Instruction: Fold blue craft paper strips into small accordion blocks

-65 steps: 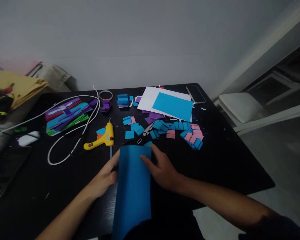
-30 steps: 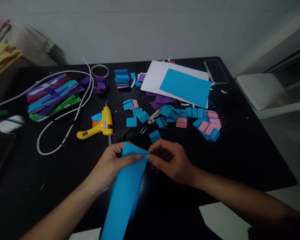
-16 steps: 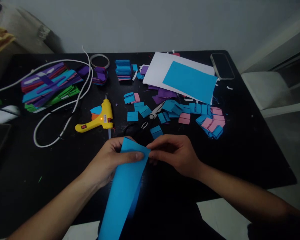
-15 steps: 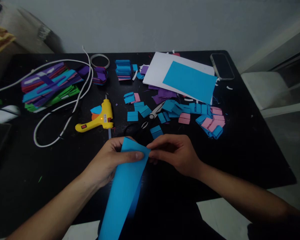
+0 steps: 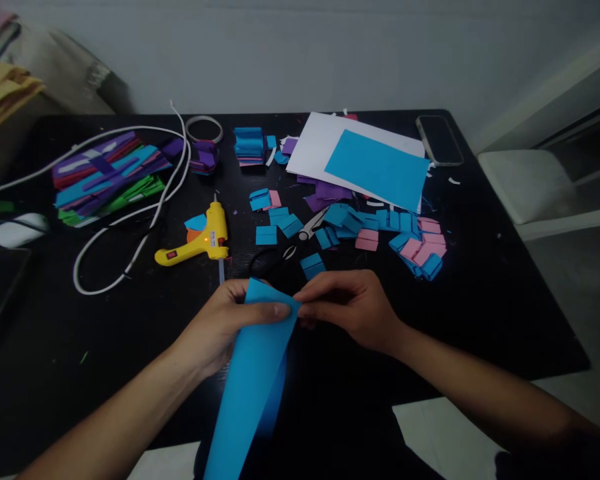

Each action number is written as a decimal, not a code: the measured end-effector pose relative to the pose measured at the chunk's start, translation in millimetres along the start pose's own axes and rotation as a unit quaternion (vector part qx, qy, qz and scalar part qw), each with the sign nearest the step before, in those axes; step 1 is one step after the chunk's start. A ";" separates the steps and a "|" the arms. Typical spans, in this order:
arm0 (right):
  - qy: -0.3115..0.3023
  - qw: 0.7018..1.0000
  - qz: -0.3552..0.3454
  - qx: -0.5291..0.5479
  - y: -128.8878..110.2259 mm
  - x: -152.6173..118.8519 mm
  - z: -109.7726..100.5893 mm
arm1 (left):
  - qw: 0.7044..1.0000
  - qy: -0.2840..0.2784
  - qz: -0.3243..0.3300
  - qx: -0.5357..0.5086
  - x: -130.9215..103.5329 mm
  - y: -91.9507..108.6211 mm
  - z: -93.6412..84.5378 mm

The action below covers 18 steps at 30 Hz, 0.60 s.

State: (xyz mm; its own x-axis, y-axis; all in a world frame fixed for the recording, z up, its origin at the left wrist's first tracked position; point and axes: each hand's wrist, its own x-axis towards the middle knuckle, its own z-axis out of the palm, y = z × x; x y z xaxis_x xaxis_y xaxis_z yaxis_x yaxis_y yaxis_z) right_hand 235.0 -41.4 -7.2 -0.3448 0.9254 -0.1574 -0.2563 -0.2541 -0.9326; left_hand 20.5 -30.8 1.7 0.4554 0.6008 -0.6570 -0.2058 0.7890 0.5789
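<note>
A long sheet of blue paper (image 5: 250,380) hangs over the table's front edge, its lower end running out of view. My left hand (image 5: 225,320) is closed on its upper part, thumb flat on top and fingers behind. With thumb and forefinger, my right hand (image 5: 353,307) pinches the sheet's right corner. Just beyond the hands lie scissors (image 5: 307,233) with black handles, partly covered, among folded blue paper pieces (image 5: 343,217) and pink paper pieces (image 5: 423,250). Left of them rests a yellow glue gun (image 5: 213,237), a small orange light lit on it.
A white cable (image 5: 80,267) loops across the left, by bundled coloured strips (image 5: 110,173) and a white mouse (image 5: 23,230). At the back are a tape roll (image 5: 205,119), a blue folded stack (image 5: 250,147), white sheets (image 5: 305,147) under a blue sheet (image 5: 380,170), and a phone (image 5: 440,140).
The view has shifted slightly, so the table's far side appears a little lower. Both hands keep the same grip on the blue paper, with hardly any movement.
</note>
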 end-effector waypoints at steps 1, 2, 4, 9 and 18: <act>0.001 1.000 0.001 -0.002 0.2 0.2 0.0 | 1.000 -0.003 0.001 0.002 0.3 0.1 0.0; 0.002 1.000 0.003 -0.003 0.3 0.3 -0.2 | 1.000 -0.003 0.004 0.002 0.8 0.1 0.0; 0.002 1.000 0.005 -0.002 0.4 0.6 -0.6 | 1.000 -0.004 0.006 0.004 1.7 0.0 0.0; 0.002 1.000 0.005 -0.009 -0.1 1.2 -1.2 | 1.000 0.000 0.011 0.012 2.1 -0.7 -0.3; 0.007 1.000 0.008 -0.004 1.2 1.4 -0.7 | 1.000 -0.012 0.013 0.001 3.3 -1.0 1.3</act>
State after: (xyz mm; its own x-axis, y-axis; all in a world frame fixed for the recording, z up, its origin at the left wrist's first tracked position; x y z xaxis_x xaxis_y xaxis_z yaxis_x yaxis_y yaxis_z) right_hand 234.8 -40.3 -8.8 -0.3361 0.9250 -0.1775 -0.2429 -0.2672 -0.9325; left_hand 23.3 -29.8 -0.4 0.4706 0.6174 -0.6304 -0.2156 0.7733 0.5963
